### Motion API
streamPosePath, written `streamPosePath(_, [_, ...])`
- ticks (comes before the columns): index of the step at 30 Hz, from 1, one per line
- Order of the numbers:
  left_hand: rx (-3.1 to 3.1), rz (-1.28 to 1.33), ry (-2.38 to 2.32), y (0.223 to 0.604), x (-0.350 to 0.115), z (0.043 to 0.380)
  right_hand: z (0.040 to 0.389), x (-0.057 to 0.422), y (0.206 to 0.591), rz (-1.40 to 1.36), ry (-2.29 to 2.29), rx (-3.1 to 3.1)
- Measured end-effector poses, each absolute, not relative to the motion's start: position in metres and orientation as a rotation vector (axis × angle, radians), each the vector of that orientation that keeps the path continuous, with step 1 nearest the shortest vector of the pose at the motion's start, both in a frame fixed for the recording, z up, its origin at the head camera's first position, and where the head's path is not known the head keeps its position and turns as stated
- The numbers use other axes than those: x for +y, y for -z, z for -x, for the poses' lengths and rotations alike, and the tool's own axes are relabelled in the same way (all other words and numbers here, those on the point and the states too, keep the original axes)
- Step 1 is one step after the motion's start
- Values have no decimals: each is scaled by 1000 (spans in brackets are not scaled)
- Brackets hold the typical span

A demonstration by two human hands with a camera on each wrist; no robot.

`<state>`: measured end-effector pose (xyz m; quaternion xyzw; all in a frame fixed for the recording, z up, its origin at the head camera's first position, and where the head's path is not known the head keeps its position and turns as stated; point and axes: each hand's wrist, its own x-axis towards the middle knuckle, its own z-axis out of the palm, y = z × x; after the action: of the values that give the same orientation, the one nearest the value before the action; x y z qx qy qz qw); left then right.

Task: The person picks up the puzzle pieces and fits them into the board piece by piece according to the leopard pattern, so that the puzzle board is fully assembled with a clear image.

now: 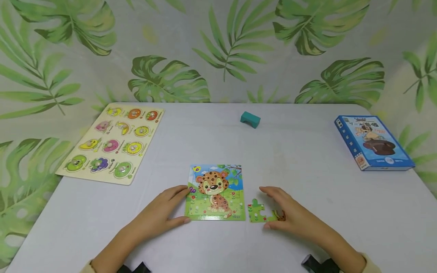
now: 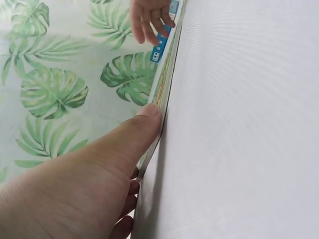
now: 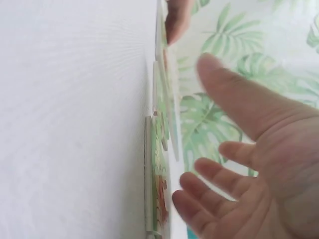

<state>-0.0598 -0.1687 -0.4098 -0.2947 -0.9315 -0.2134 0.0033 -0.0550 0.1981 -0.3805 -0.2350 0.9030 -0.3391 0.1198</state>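
Observation:
A square jigsaw puzzle board (image 1: 215, 189) with a spotted leopard cub lies flat on the table. At its left side my left hand (image 1: 160, 210) touches the board, fingertips on the left edge and thumb at the near left corner. The left wrist view shows that thumb (image 2: 134, 132) along the board's edge. My right hand (image 1: 291, 212) is spread beside loose green jigsaw pieces (image 1: 255, 213) right of the board. Part of a piece with brown spots lies between thumb and fingers, partly hidden. In the right wrist view, the fingers (image 3: 214, 199) are apart from the pieces.
A wooden fruit peg puzzle (image 1: 112, 144) lies at the back left. One teal arch block (image 1: 250, 119) sits near the far edge, and a blue box (image 1: 375, 142) at the back right. Leaf-print cloth (image 1: 235, 45) hangs behind the white tabletop (image 1: 290, 148).

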Motion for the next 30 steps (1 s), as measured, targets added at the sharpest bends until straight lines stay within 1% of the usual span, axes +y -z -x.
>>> streamPosePath(5, [-2908,931,672,410,-169,61,56,202,389,693,883,2625])
streamPosePath(10, [-2917,931,680,409,-169,61,56,203,393,769,811,2665])
streamPosePath(22, [-2934,924,692,409,-168,61,54,202,398,980,897,2711])
streamPosePath(30, [-2928,927,694,408,-168,60,53,200,400,1015,867,2767])
